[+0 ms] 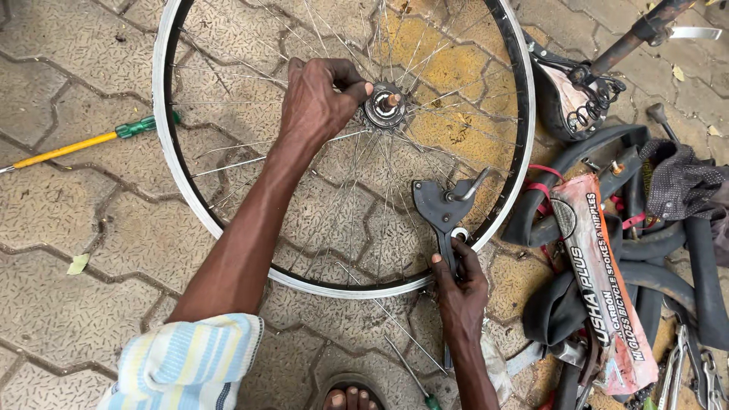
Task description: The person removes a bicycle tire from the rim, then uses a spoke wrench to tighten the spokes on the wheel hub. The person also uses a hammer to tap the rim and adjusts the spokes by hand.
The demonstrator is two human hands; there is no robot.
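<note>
A bicycle wheel lies flat on the paving, its silver rim (161, 129) ringed with thin spokes and a toothed hub (385, 106) at the middle. My left hand (319, 99) rests on the spokes with its fingers closed against the hub's left side. My right hand (459, 277) grips the handle of a dark adjustable wrench (440, 205), whose jaw lies over the spokes near the rim's lower right. A small metal ring sits by my right thumb on the wrench handle.
A yellow-shafted, green-handled screwdriver (83, 143) lies left of the wheel. At right are black rubber tubes and tyres (653, 281), a long printed packet (604, 281), a bicycle saddle (569, 99) and pliers (687, 372). Loose spokes (402, 334) and my foot (349, 396) are below.
</note>
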